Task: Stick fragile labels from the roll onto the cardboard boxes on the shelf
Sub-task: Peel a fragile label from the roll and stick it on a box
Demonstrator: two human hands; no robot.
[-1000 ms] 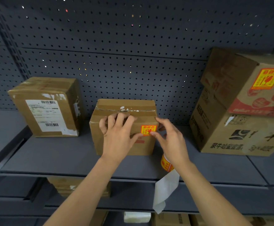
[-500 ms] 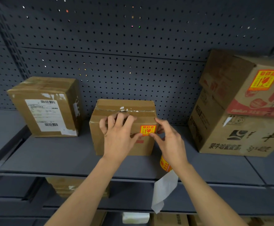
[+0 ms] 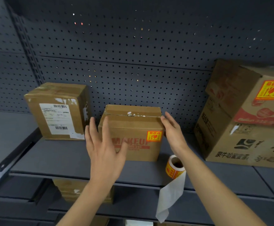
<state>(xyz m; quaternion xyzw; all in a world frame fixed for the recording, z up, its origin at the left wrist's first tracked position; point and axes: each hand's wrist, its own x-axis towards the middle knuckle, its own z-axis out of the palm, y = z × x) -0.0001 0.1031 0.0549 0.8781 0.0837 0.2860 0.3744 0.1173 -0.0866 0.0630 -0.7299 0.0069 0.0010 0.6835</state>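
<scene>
head view: middle box and upper right box carry fragile labels; left box shows none. roll stands at shelf front edge. left hand and right hand: fingers straight, apart, holding nothing.

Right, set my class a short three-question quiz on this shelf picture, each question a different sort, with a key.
1. True or false: the left hand grips the label roll.
2. The fragile label on the middle box sits at the front face's: A) upper right B) lower left C) centre.
3. Fill in: a white ___ hangs from the roll over the shelf edge.
Key: 1 false, the left hand is open and the roll sits on the shelf; 2 A; 3 backing strip.
</scene>
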